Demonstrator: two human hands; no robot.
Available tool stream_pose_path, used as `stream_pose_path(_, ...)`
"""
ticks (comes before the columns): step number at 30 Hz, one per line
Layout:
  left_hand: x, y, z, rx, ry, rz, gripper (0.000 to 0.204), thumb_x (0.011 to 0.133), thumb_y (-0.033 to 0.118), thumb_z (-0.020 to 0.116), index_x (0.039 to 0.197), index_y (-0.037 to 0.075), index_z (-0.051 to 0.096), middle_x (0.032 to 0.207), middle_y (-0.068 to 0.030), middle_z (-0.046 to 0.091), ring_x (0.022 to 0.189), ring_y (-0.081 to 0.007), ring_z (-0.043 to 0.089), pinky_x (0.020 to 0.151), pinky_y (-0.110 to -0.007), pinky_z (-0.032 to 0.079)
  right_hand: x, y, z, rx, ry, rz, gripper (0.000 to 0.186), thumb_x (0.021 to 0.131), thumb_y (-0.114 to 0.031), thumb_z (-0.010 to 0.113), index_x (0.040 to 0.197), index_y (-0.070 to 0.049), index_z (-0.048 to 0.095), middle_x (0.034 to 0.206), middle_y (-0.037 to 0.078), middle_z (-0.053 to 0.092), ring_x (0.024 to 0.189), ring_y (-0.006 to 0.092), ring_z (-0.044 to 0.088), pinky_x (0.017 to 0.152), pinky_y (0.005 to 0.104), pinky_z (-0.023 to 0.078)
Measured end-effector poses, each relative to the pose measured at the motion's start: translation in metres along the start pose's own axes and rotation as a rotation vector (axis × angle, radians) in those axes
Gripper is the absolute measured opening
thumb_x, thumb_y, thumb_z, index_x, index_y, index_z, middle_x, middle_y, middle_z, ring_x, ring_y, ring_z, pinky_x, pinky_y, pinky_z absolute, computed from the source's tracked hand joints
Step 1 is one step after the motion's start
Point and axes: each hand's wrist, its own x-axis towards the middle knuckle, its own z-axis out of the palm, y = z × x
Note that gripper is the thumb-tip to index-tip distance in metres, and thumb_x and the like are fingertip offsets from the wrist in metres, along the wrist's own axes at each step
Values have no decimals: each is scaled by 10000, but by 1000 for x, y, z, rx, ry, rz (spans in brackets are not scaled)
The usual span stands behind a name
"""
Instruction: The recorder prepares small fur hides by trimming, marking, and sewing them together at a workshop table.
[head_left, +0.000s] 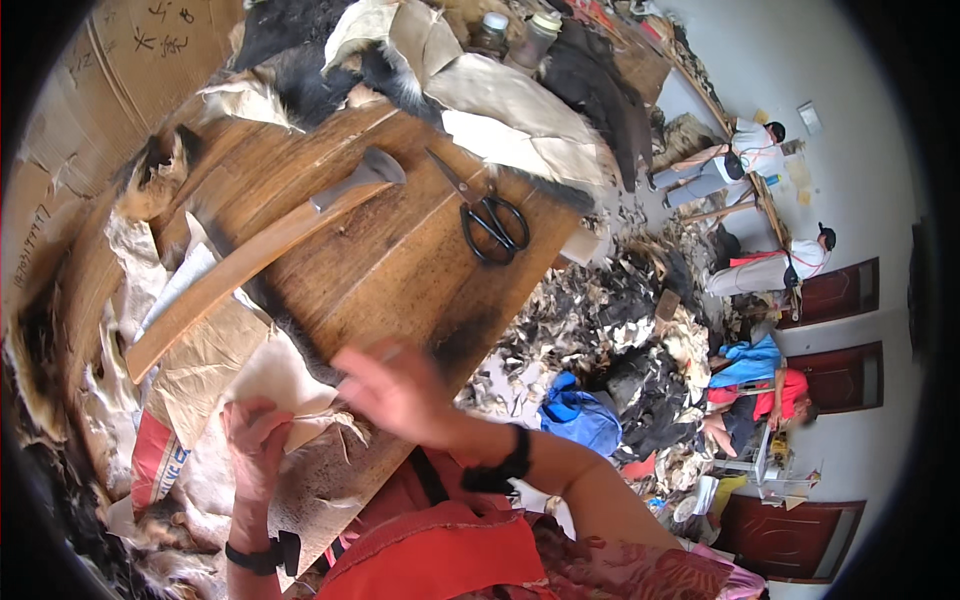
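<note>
My left hand (258, 448) is closed, its curled fingers gripping a pale pelt (292, 372), skin side up, at the table's near left. Over the pelt's dark-furred right edge is my right hand (395, 392), blurred, its fingers stretched apart with nothing visible in them. A long curved wooden handle with a flared dark metal blade (372, 170) lies across the wooden table (350, 265). Black-handled scissors (488, 222) rest to its right, blades slightly apart. Brown paper (212, 365) and a red-and-white bag piece (160, 458) lie under the handle's near end.
More pelts (510, 95) and two jars (535, 38) line the far edge. A cardboard sheet (130, 75) stands at left. Fur scraps (600, 310) and a blue cloth bag (580, 415) cover the floor at right. Several people (748, 150) are beyond.
</note>
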Motion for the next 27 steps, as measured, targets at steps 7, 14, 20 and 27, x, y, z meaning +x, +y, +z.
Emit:
stream_pose_path(7,-3,3,-2,8,-4,-14,219,685,53,797,883,136,758,997,-56,622,934,-267,556,845,-404,417,-21,204,-257,-1191,423,261,177,868,-98,633,1023,-47,704,945,205,668,823,395,662,717,486,529)
stream_pose_path(14,7,8,-5,-42,59,74,162,727,89,809,876,133,763,961,-28,634,890,-243,576,821,-394,412,-44,257,-310,-1427,75,408,187,848,-132,607,744,-11,705,748,226,684,748,408,693,672,528,523)
stream_pose_path(20,0,1,2,-60,28,17,162,729,120,810,883,154,774,976,-7,630,939,-221,566,859,-389,420,36,105,-170,-508,131,135,137,967,-91,619,1024,-31,728,944,121,711,881,234,674,825,360,527)
stream_pose_path(27,-6,-2,0,-99,48,-14,156,751,126,812,900,164,785,972,-9,632,922,-211,570,869,-380,401,38,-10,38,83,-483,-247,219,815,-12,719,996,-135,727,853,76,611,800,255,651,640,370,544)
